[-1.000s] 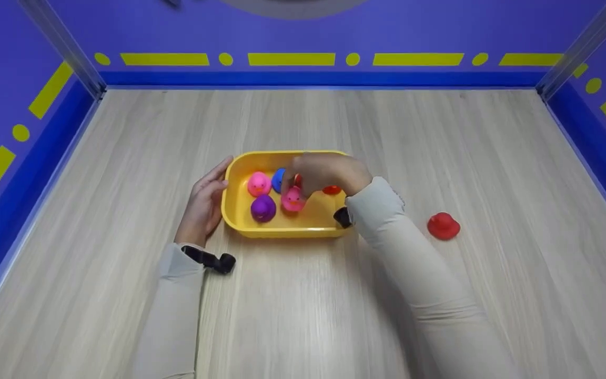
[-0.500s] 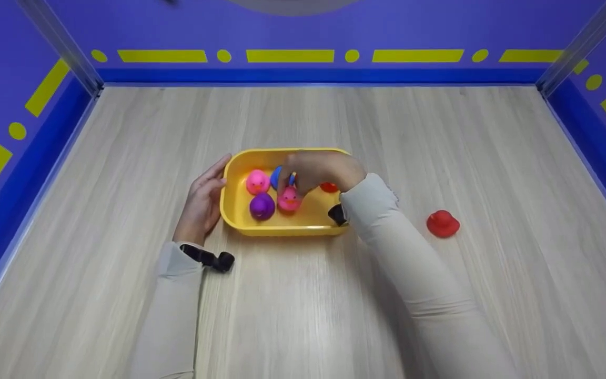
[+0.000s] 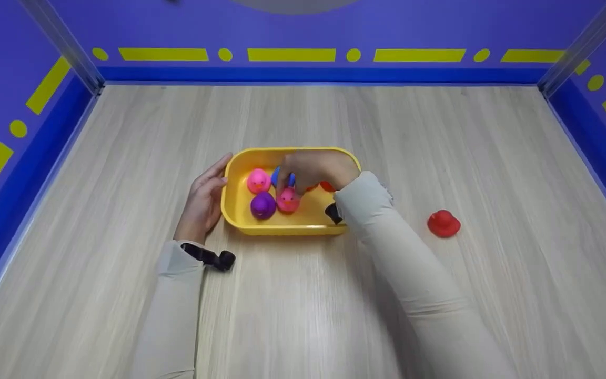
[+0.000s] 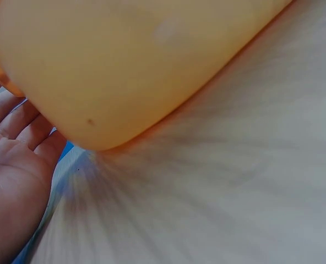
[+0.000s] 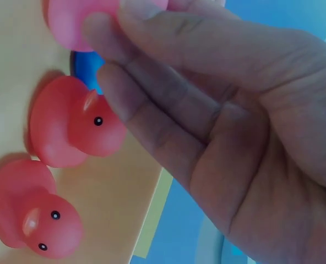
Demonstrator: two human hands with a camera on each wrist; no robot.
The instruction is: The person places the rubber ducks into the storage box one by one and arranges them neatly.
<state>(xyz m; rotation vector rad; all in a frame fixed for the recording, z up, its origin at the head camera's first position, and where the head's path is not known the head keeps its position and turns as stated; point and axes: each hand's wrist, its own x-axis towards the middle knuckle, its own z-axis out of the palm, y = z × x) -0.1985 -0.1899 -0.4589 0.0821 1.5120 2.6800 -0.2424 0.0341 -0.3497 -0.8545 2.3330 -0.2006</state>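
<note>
A yellow plastic bin [image 3: 282,230] stands on the table with several rubber ducks inside. My left hand [image 3: 205,202] rests against its left end, fingers fairly straight along the outside and thumb at the rim. Inside the bin, my right hand [image 3: 311,171] pinches a pink duck [image 3: 288,201] between thumb and fingers; the right wrist view shows the pink body [image 5: 77,25] at the fingertips. Just left are a purple duck [image 3: 263,205] and another pink duck [image 3: 259,181]. A blue duck [image 3: 276,177] and two red ducks [image 5: 58,124] are partly hidden by the right hand in the head view.
One red duck [image 3: 444,223] sits on the wood-grain table [image 3: 303,305], right of the bin. Blue-purple panels [image 3: 303,31] with yellow marks enclose the back and both sides.
My right hand and the pink duck at its fingertips have shifted slightly left, close to the purple duck. My left hand stays at the bin's left end.
</note>
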